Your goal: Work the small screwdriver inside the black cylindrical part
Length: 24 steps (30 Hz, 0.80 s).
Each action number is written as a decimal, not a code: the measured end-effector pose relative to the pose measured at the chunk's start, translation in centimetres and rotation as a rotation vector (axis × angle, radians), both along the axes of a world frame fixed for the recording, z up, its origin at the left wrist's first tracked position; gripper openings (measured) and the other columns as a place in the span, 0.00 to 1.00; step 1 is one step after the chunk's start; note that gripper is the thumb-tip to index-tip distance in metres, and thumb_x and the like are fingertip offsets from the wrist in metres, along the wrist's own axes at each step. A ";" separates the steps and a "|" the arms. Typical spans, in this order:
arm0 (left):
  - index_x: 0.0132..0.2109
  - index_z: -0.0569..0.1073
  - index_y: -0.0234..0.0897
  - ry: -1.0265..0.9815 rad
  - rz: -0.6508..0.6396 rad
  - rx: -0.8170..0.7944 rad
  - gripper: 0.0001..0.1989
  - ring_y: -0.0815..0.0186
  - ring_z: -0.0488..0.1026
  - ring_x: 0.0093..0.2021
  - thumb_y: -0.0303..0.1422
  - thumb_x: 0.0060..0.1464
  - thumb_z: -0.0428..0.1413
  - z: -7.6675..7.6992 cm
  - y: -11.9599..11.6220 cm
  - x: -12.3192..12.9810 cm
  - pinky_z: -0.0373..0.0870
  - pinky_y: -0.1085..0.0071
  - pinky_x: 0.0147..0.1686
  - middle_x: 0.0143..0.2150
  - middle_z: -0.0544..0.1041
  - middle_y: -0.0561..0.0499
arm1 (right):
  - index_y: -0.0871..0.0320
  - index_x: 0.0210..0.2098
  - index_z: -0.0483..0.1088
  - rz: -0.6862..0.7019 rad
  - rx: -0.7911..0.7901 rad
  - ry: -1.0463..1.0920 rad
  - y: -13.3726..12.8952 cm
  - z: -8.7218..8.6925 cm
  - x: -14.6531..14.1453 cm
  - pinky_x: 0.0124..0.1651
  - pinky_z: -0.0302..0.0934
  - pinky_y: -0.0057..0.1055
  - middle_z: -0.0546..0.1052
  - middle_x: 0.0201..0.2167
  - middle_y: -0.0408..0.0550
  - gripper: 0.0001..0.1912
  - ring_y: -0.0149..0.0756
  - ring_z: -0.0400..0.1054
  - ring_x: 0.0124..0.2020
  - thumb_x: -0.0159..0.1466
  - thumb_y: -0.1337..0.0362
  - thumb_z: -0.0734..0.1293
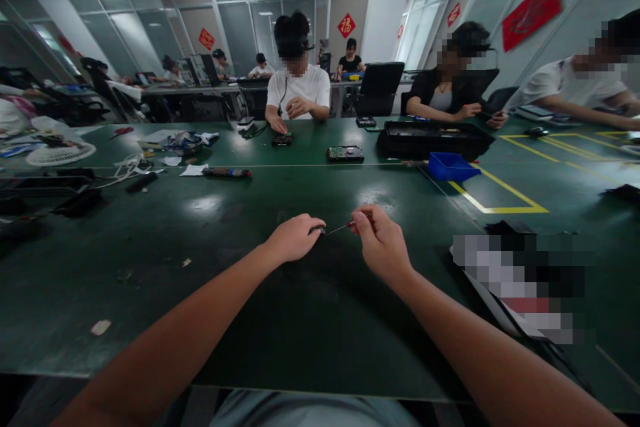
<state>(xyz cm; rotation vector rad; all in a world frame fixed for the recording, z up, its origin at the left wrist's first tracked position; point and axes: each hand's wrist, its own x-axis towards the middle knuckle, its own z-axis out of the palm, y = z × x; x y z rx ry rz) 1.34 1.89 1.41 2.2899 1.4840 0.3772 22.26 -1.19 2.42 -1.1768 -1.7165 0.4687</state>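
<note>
Over the middle of the green table [280,360], my left hand [295,238] is closed on a small dark part [317,230], mostly hidden by the fingers. My right hand [383,240] grips a thin screwdriver [343,227] by its reddish handle. The metal shaft points left, and its tip is at or very near the small part. Whether the tip touches it is too small to tell.
Beyond my hands lie a hard drive [345,153], an electric screwdriver [227,173], a blue bin [451,166] and a long black tray [435,139]. Cables and papers lie at left, a pixelated item at right. A person [299,90] works opposite.
</note>
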 end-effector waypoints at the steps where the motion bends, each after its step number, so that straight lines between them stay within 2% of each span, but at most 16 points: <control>1: 0.58 0.74 0.44 0.042 0.006 0.005 0.19 0.56 0.73 0.50 0.40 0.65 0.48 -0.2 0.2 0.2 0.69 0.62 0.46 0.52 0.75 0.46 | 0.55 0.38 0.68 -0.001 0.001 0.000 0.0 0.0 0.0 0.36 0.63 0.33 0.77 0.28 0.45 0.11 0.37 0.74 0.31 0.72 0.58 0.58; 3: 0.58 0.74 0.45 0.112 0.005 0.013 0.19 0.56 0.74 0.48 0.42 0.63 0.51 -0.3 0.5 0.5 0.70 0.63 0.43 0.51 0.75 0.45 | 0.55 0.38 0.69 0.001 0.001 -0.004 0.1 -0.1 0.0 0.36 0.63 0.33 0.77 0.28 0.44 0.11 0.37 0.74 0.31 0.72 0.58 0.58; 7: 0.49 0.78 0.44 0.201 -0.021 0.020 0.13 0.56 0.75 0.46 0.39 0.61 0.53 -0.1 1.3 0.8 0.70 0.64 0.41 0.48 0.77 0.46 | 0.55 0.39 0.69 0.017 -0.003 -0.001 0.1 -0.2 -0.1 0.35 0.63 0.33 0.78 0.29 0.45 0.11 0.37 0.74 0.32 0.72 0.58 0.59; 12: 0.45 0.79 0.44 0.089 -0.005 -0.021 0.12 0.56 0.75 0.45 0.40 0.61 0.54 -0.1 2.2 -0.3 0.69 0.63 0.43 0.45 0.80 0.48 | 0.55 0.38 0.69 0.025 -0.002 -0.014 0.0 -0.1 -0.1 0.35 0.62 0.33 0.78 0.28 0.45 0.11 0.37 0.74 0.31 0.72 0.58 0.59; 15: 0.43 0.80 0.42 -0.084 0.056 -0.065 0.13 0.58 0.76 0.45 0.41 0.60 0.55 0.0 3.0 -2.1 0.68 0.64 0.44 0.44 0.80 0.48 | 0.55 0.38 0.69 0.031 0.000 -0.011 -0.1 -0.1 0.0 0.35 0.62 0.32 0.77 0.28 0.45 0.11 0.36 0.74 0.30 0.71 0.58 0.59; 18: 0.41 0.80 0.39 -0.209 0.148 -0.113 0.14 0.58 0.76 0.43 0.43 0.51 0.63 0.4 3.5 -4.5 0.68 0.65 0.43 0.41 0.80 0.47 | 0.55 0.38 0.70 0.037 -0.005 -0.012 -0.1 -0.2 0.0 0.34 0.62 0.32 0.78 0.28 0.45 0.11 0.36 0.73 0.30 0.72 0.58 0.59; 21: 0.39 0.80 0.37 -0.300 0.217 -0.169 0.15 0.61 0.74 0.36 0.41 0.45 0.67 0.9 3.5 -7.2 0.67 0.67 0.36 0.38 0.79 0.47 | 0.55 0.38 0.70 0.035 -0.008 -0.020 0.0 -0.3 0.0 0.34 0.62 0.31 0.78 0.28 0.45 0.11 0.36 0.73 0.30 0.72 0.58 0.59; 24: 0.39 0.78 0.36 -0.454 0.318 -0.220 0.17 0.68 0.68 0.26 0.44 0.47 0.65 1.2 3.2 -10.2 0.61 0.72 0.26 0.32 0.75 0.49 | 0.55 0.38 0.70 0.030 -0.007 -0.022 0.1 -0.3 0.0 0.34 0.62 0.31 0.78 0.28 0.44 0.11 0.35 0.73 0.30 0.72 0.58 0.59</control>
